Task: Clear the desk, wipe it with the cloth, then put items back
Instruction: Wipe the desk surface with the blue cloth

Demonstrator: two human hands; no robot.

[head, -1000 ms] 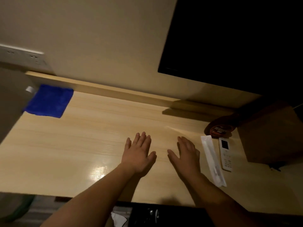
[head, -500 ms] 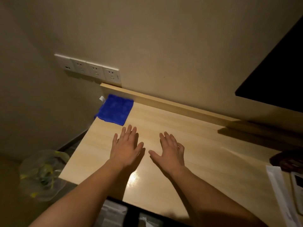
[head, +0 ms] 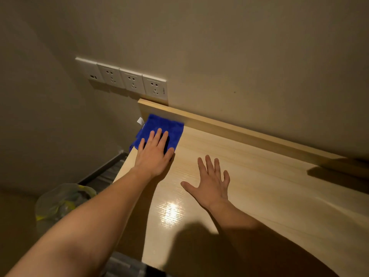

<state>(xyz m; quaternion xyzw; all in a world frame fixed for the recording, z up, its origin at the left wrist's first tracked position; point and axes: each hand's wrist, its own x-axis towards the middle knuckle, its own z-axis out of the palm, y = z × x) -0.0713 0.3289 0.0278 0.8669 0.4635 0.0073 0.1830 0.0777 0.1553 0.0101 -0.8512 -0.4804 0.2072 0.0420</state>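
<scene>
A folded blue cloth (head: 167, 126) lies on the far left corner of the light wooden desk (head: 269, 196), against the raised back ledge. My left hand (head: 154, 152) rests flat on the near part of the cloth, fingers spread and extended, not curled around it. To its right, my right hand (head: 213, 181) is spread flat just over the bare desk top, holding nothing.
A row of white wall sockets (head: 123, 78) sits just above the desk's left end. Beyond the left edge, on the floor, stands a bin lined with a plastic bag (head: 61, 200). A small white tag (head: 140, 120) shows beside the cloth. A dark shadow (head: 339, 176) lies at far right.
My view has swung left; the remote, packet and screen have left the frame. My left hand moved forward onto the blue cloth. My right hand stayed flat on the desk.
</scene>
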